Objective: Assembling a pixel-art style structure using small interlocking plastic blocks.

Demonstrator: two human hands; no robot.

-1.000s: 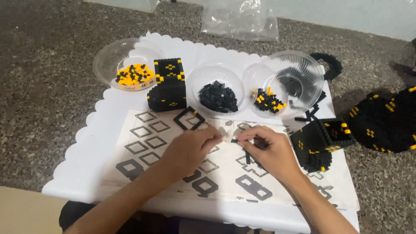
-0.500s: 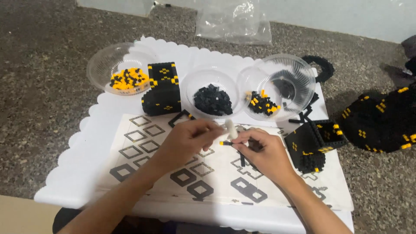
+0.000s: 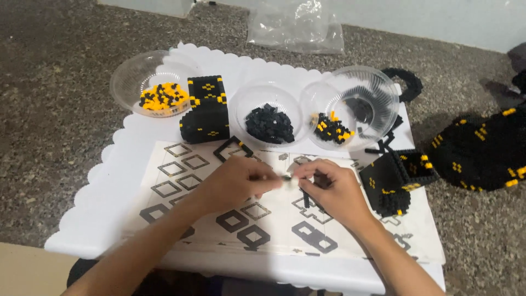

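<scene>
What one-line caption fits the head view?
Left hand and right hand meet over a printed sheet, bowls of black and yellow bricks behind.

Two bare forearms enter from the lower edge of the view, ending in the left hand point(image 3: 233, 183) and the right hand point(image 3: 334, 192). Neither arm shows a sleeve as far as it can be seen. No ring, watch, bracelet or glove is visible on either hand or wrist.

Tiny pale piece point(image 3: 289, 181) pinched btwn both hands' fingertips.
</scene>
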